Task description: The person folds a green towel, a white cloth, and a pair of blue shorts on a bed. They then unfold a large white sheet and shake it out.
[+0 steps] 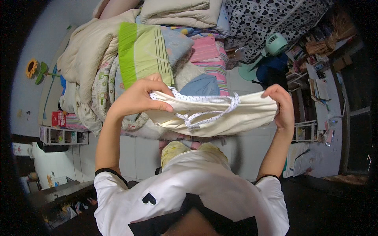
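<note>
A cream-coloured cloth item (236, 118) with a white dotted drawstring or trim (206, 115) is stretched out in mid-air between my hands. At its left end my left hand (147, 96) grips the edge, thumb in front and fingers behind. The right end is in my right hand (280, 103), whose fingers curl over the top corner. The dotted strip is looped and tied near the middle. Beyond the item, a folded blue cloth (203, 85) lies on the bed. Whether the item is a garment or a bag I cannot tell.
The bed holds a green striped cloth (144, 53), a cream quilt (85, 53), pink folded fabric (205, 50) and a folded thick quilt (183, 13). A mint-green fan (276, 44) stands right of the bed. Cluttered shelves (319, 73) are at right, a small white rack (63, 135) at left.
</note>
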`<state>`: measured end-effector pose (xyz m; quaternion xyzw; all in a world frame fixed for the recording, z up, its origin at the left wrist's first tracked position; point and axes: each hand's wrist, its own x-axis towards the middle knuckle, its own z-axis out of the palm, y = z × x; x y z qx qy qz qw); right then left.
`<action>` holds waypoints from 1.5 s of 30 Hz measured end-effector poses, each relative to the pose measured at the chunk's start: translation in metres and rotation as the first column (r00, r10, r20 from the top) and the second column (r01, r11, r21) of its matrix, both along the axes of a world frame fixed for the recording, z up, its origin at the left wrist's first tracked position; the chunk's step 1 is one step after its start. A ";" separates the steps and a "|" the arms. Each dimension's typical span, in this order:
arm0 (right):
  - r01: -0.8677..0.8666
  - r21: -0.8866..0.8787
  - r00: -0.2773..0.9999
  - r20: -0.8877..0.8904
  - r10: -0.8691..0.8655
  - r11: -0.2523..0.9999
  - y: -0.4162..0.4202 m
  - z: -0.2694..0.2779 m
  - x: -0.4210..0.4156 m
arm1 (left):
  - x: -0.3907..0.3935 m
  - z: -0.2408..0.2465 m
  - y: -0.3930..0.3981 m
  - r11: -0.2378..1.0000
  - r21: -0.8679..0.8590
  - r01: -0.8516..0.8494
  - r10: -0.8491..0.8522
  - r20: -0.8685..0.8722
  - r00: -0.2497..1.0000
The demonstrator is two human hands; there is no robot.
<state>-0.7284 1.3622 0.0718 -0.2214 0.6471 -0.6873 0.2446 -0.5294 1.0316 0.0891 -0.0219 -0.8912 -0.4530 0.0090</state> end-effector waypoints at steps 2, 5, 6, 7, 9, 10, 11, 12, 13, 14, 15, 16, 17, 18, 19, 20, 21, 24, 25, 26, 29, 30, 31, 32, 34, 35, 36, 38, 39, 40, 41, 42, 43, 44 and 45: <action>-0.106 0.139 0.981 -0.148 0.127 0.985 0.003 0.007 -0.002 | 0.000 -0.005 -0.009 0.999 0.039 -0.019 0.020 -0.015 1.000; -0.099 0.396 0.884 -0.386 0.263 0.913 0.000 0.014 0.003 | -0.004 -0.004 -0.016 0.997 0.073 -0.041 0.052 -0.154 0.987; -0.063 0.464 0.853 -0.435 0.289 0.884 0.000 0.012 0.001 | -0.008 -0.004 -0.011 0.998 0.048 -0.051 0.062 -0.283 0.957; -0.013 0.526 0.818 -0.483 0.312 0.850 -0.001 0.009 0.000 | -0.012 -0.002 -0.006 0.998 0.024 -0.057 0.062 -0.410 0.910; 0.097 0.461 0.824 -0.534 0.189 0.882 -0.014 -0.005 -0.001 | -0.015 0.004 0.000 0.997 -0.027 -0.071 0.058 -0.337 0.940; 0.146 0.427 0.824 -0.552 0.129 0.892 -0.021 -0.011 0.000 | -0.018 0.004 0.005 0.999 0.028 -0.042 0.048 -0.272 0.961; 0.196 0.392 0.821 -0.567 0.068 0.899 -0.028 -0.017 -0.001 | -0.022 0.005 0.010 0.996 0.085 -0.016 0.033 -0.206 0.978; 0.280 0.364 0.707 -0.704 0.066 0.888 -0.035 -0.024 -0.002 | -0.024 0.007 0.018 0.992 0.117 -0.055 0.076 -0.188 0.979; 0.461 0.237 0.428 -0.904 0.020 0.855 -0.048 -0.026 0.004 | -0.028 0.009 0.024 0.979 0.187 -0.081 0.111 -0.154 0.982; 0.406 0.176 0.440 -0.898 -0.023 0.897 -0.057 -0.026 0.012 | -0.033 0.011 0.031 0.961 0.256 -0.110 0.143 -0.118 0.983; 0.347 0.111 0.455 -0.888 -0.064 0.931 -0.066 -0.025 0.022 | -0.035 0.012 0.035 0.936 0.321 -0.142 0.176 -0.079 0.981; 0.136 0.123 0.653 -0.757 0.004 0.983 -0.070 -0.026 0.035 | -0.041 0.009 0.034 0.957 0.237 -0.169 0.194 -0.085 0.977; -0.078 0.083 0.800 -0.590 0.112 0.994 -0.075 -0.027 0.051 | -0.046 0.005 0.035 0.956 0.226 -0.187 0.216 -0.112 0.970; -0.215 0.083 0.868 -0.440 0.230 0.973 -0.082 -0.028 0.070 | -0.051 0.001 0.038 0.955 0.220 -0.198 0.231 -0.138 0.963; -0.352 0.054 0.893 -0.282 0.352 0.935 -0.092 -0.030 0.086 | -0.056 -0.001 0.040 0.954 0.209 -0.214 0.250 -0.165 0.954; -0.381 0.026 0.891 -0.257 0.375 0.924 -0.103 -0.032 0.100 | -0.059 -0.003 0.041 0.966 0.120 -0.228 0.251 -0.249 0.935; -0.412 -0.005 0.886 -0.237 0.399 0.911 -0.115 -0.035 0.110 | -0.060 -0.001 0.042 0.959 0.135 -0.249 0.274 -0.224 0.935; -0.216 0.174 0.865 -0.422 0.271 0.961 -0.140 -0.074 0.111 | -0.057 -0.001 0.046 0.927 0.238 -0.290 0.326 -0.129 0.937; -0.195 0.173 0.889 -0.383 0.249 0.965 -0.147 -0.094 0.106 | -0.054 0.001 0.048 0.905 0.307 -0.296 0.336 -0.085 0.938; -0.169 0.177 0.911 -0.346 0.222 0.970 -0.153 -0.113 0.100 | -0.052 0.002 0.049 0.877 0.377 -0.298 0.338 -0.044 0.940; -0.179 0.049 0.979 -0.086 0.182 0.983 -0.166 -0.145 0.093 | -0.051 -0.022 0.057 0.754 0.628 -0.192 0.284 -0.049 0.958; -0.167 -0.119 0.960 0.207 0.189 0.979 -0.172 -0.137 0.096 | -0.049 -0.027 0.062 0.707 0.687 -0.167 0.238 -0.009 0.971; -0.229 -0.319 0.877 0.342 0.337 0.920 -0.179 -0.135 0.088 | -0.046 -0.030 0.068 0.655 0.742 -0.140 0.184 0.023 0.983; -0.245 -0.489 0.746 0.457 0.485 0.837 -0.185 -0.133 0.081 | -0.043 -0.034 0.074 0.645 0.749 -0.154 0.158 0.067 0.985; -0.254 -0.658 0.452 0.567 0.689 0.708 -0.193 -0.155 0.070 | -0.036 -0.049 0.080 0.650 0.745 -0.150 0.182 0.039 0.982; -0.253 -0.626 0.446 0.600 0.663 0.737 -0.197 -0.163 0.067 | -0.035 -0.054 0.079 0.627 0.762 -0.163 0.196 0.048 0.979; -0.251 -0.594 0.442 0.632 0.637 0.764 -0.202 -0.164 0.064 | -0.035 -0.060 0.076 0.590 0.786 -0.183 0.242 0.044 0.969; -0.421 -0.554 0.479 0.536 0.695 0.718 -0.215 -0.184 0.055 | -0.031 -0.065 0.072 0.511 0.828 -0.231 0.347 0.047 0.937; -0.117 -0.333 0.583 0.739 0.336 0.936 -0.204 -0.176 0.066 | -0.028 -0.071 0.065 0.543 0.791 -0.282 0.427 0.029 0.904; -0.090 -0.309 0.596 0.745 0.300 0.947 -0.193 -0.165 0.073 | -0.027 -0.075 0.059 0.529 0.788 -0.314 0.488 0.019 0.873; -0.062 -0.285 0.608 0.750 0.262 0.957 -0.185 -0.160 0.078 | -0.026 -0.079 0.053 0.513 0.786 -0.344 0.546 0.010 0.838; -0.189 -0.339 0.682 0.630 0.372 0.922 -0.179 -0.163 0.080 | -0.022 -0.087 0.045 0.531 0.759 -0.375 0.567 0.010 0.824; -0.179 -0.371 0.617 0.679 0.398 0.911 -0.172 -0.163 0.079 | -0.021 -0.089 0.042 0.493 0.782 -0.383 0.593 0.020 0.805; -0.165 -0.402 0.548 0.722 0.423 0.901 -0.164 -0.161 0.077 | -0.020 -0.099 0.038 0.454 0.806 -0.379 0.616 0.023 0.787; -0.151 -0.431 0.475 0.758 0.447 0.890 -0.156 -0.157 0.075 | -0.019 -0.108 0.034 0.413 0.830 -0.374 0.640 0.027 0.768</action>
